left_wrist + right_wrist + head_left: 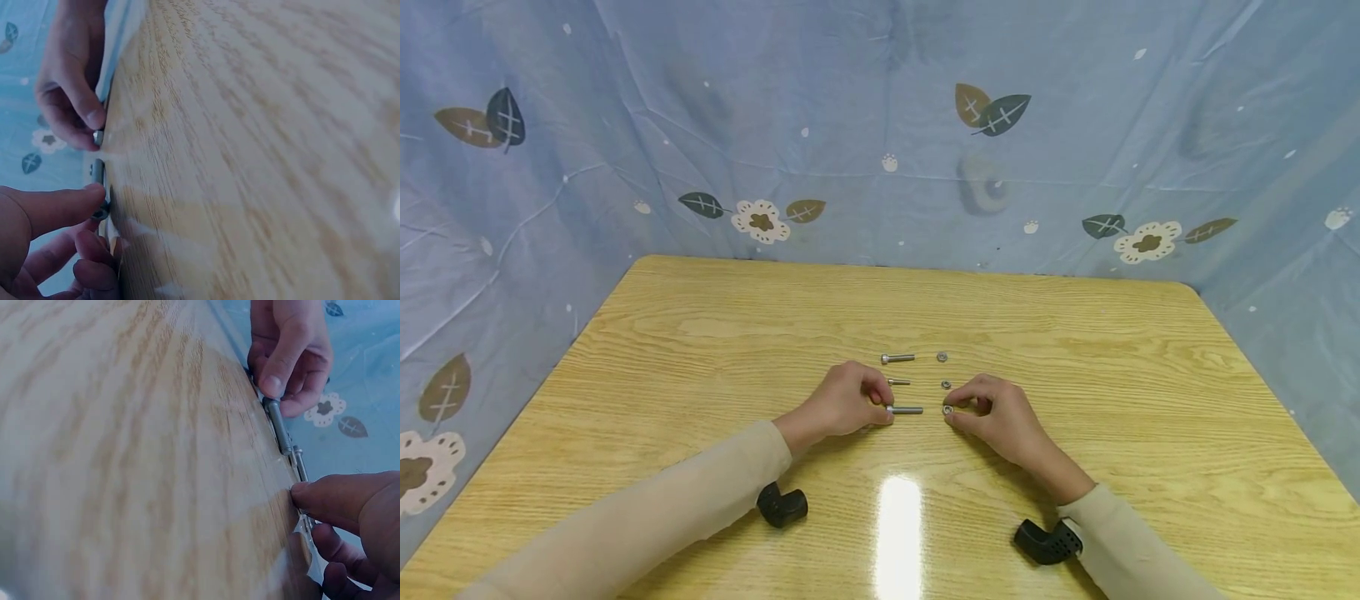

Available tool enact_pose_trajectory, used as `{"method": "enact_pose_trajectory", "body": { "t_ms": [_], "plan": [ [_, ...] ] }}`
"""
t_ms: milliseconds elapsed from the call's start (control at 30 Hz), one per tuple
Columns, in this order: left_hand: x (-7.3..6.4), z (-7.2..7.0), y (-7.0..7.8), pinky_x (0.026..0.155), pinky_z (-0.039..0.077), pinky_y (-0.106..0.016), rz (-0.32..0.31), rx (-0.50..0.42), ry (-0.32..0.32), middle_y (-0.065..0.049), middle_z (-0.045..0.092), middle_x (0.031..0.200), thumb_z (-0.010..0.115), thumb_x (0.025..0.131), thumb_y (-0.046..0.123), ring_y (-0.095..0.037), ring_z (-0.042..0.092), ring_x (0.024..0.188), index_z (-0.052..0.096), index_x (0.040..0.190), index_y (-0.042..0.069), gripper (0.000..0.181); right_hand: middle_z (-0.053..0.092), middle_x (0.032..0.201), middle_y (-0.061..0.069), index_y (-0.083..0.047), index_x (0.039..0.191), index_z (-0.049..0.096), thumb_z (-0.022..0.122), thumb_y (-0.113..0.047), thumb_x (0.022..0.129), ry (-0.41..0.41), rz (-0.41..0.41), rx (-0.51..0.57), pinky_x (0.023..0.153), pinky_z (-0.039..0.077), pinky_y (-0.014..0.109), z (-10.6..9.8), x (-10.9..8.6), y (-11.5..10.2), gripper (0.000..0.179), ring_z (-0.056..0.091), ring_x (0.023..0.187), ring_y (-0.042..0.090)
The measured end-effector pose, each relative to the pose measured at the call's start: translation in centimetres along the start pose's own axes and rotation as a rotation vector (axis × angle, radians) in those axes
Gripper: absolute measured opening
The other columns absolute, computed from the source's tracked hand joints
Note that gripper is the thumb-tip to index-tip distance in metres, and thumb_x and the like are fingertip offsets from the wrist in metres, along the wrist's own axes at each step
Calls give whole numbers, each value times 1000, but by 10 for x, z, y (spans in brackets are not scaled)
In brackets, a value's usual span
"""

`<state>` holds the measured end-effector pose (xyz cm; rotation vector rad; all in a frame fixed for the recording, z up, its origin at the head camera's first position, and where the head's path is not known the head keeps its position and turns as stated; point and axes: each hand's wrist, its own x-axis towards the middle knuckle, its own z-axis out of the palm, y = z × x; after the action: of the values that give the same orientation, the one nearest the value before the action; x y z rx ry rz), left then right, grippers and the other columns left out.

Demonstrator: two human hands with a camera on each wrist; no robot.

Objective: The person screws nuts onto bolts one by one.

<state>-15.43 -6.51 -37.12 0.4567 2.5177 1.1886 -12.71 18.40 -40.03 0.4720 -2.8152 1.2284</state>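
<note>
Thumb and fingers of my left hand (842,402) pinch the head of a socket-head bolt (908,410), whose threaded shank points right, low over the table. Facing it, my right hand (1002,417) pinches a small hex nut (947,410) between thumb and forefinger. A short gap separates the bolt's tip from the nut. In the right wrist view the bolt (279,428) lies close along the tabletop, while the nut is mostly hidden by my right fingers. The left wrist view shows the nut (98,137) at the right fingertips.
Beyond the hands lie a thinner, shorter bolt (901,382) with a small nut (946,384) to its right. Farther back is another bolt (901,358) with its own nut (942,357). Blue patterned cloth (880,150) hangs around the wooden table (737,325).
</note>
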Motion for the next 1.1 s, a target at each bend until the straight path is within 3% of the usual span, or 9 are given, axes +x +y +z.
{"method": "enact_pose_trajectory", "body": {
  "t_ms": [267,633,1100],
  "plan": [
    [0,0,-1,68,44,-27,13,8,-5,2,62,75,79,79,9,-12,54,69,70,75,13,11,62,82,-4,-18,89,76,77,-15,83,5,-8,22,58,35,24,0,0,-3,7,42,65,10],
    [-3,-2,-2,58,49,-26,17,-86,6,0,65,78,74,83,6,-12,56,63,71,82,11,6,70,96,1,-15,96,75,76,-16,84,-9,23,103,67,47,23,0,1,-9,12,56,78,9],
    [-8,-10,7,52,50,-29,8,-144,30,-1,67,79,75,83,10,-20,60,60,72,84,9,4,71,91,3,-13,99,74,74,-18,86,-9,45,159,55,36,24,-4,3,-16,14,44,63,11]
  ]
}}
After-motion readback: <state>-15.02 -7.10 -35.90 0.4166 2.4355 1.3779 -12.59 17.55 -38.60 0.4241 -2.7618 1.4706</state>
